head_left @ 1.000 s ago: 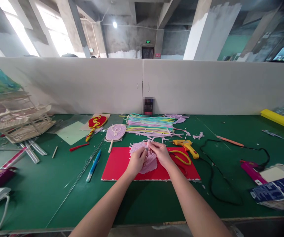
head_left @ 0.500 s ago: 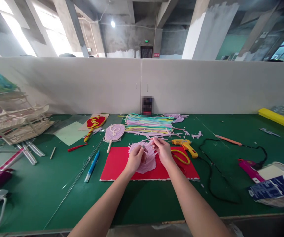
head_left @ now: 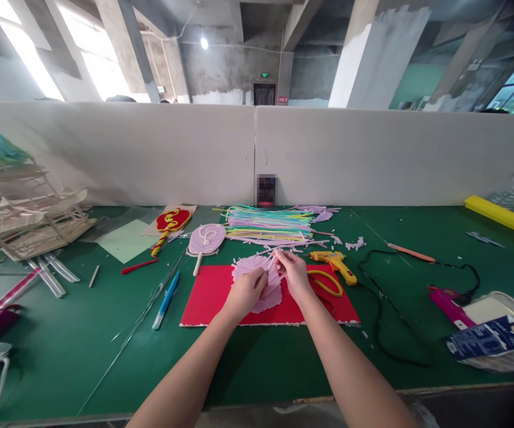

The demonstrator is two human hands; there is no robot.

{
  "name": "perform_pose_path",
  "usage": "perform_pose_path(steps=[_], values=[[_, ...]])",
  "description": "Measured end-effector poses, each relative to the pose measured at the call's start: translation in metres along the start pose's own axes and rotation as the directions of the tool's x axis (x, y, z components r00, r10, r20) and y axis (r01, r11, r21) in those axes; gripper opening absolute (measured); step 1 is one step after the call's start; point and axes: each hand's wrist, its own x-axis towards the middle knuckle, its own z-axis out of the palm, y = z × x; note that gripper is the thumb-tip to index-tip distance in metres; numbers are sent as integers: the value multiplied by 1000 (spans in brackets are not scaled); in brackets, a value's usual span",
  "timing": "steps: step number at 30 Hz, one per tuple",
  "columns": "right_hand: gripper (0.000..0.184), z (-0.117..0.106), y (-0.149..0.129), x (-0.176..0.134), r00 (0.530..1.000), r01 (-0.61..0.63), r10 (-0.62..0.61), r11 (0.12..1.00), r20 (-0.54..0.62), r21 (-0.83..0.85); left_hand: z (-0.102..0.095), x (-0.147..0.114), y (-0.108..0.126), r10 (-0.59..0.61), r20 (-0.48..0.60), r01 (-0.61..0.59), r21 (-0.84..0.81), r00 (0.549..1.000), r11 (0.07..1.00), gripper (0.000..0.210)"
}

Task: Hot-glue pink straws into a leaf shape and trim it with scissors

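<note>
A round lilac piece [head_left: 269, 302] made of rows of fuzzy pipe cleaners lies on a red board [head_left: 207, 297]. My left hand [head_left: 248, 292] is over its left part, fingers closed in a pinch; what they hold, if anything, is hidden. Just to the right, my right hand [head_left: 293, 273] pinches what looks like a short lilac pipe cleaner at the disc's upper edge. Behind both hands lies a bundle of coloured pipe cleaners [head_left: 268, 221]. A yellow glue gun [head_left: 334, 263] rests at the board's upper right, near a yellow loop [head_left: 328, 285].
A lilac fan shape [head_left: 207, 239] and a red-and-yellow one [head_left: 173, 220] lie back left. A blue pen [head_left: 166, 301] is left of the board. A black cord [head_left: 379, 321] curls on the right, near a box [head_left: 495, 342]. A wooden model [head_left: 34, 220] stands far left.
My left hand has turned slightly, its fingers curling in closer to the lilac disc. My right hand keeps its pinch almost in place.
</note>
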Motion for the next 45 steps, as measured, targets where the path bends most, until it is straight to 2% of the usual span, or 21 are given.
perform_pose_path(steps=[5,10,16,25,29,45], values=[[20,1,-3,-2,1000,-17,17,1000,-6,14,0,0,2,-48,-94,64,184,994,981,18],[27,5,-7,-7,1000,-16,16,999,-8,49,0,0,2,-56,-105,81,243,993,967,21],[37,7,-11,-9,1000,4,-2,997,-27,76,1,0,-2,-53,-99,70,186,994,980,26],[35,9,-14,-10,999,51,-51,994,-10,91,6,4,-5,-32,-110,19,-114,993,993,29],[34,8,-12,-8,998,63,-63,992,-9,105,6,8,-6,-50,-136,24,-188,989,982,23],[23,7,-7,-6,998,53,-55,992,17,117,4,2,-6,53,-196,-52,6,979,999,25]])
